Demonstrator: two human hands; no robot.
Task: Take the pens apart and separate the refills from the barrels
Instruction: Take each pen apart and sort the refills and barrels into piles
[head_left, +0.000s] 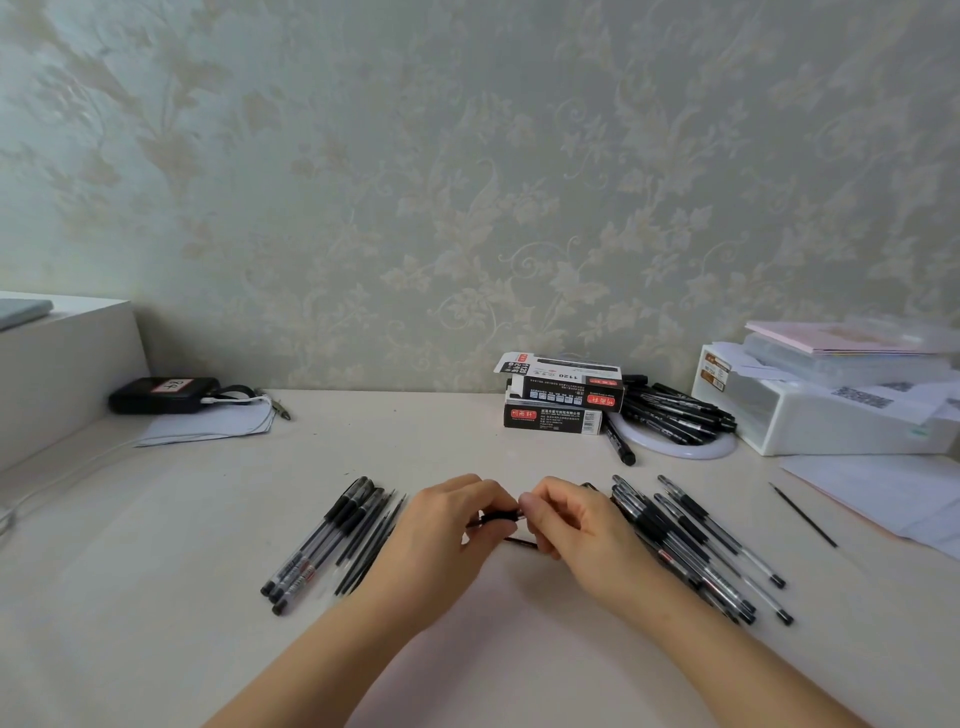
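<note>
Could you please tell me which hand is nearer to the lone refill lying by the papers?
Right. The right hand is at the table's centre, with the lone refill off to its right beyond a pen pile; the left hand is farther left.

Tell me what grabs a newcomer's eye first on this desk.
First, the two hands meeting at the centre of the desk: the left hand and right hand both grip one pen between them. Next, the dark clusters flanking them: barrels and refills laid out on the left, a heap of whole pens on the right. Behind, stacked pen boxes stand against the wall.
</note>
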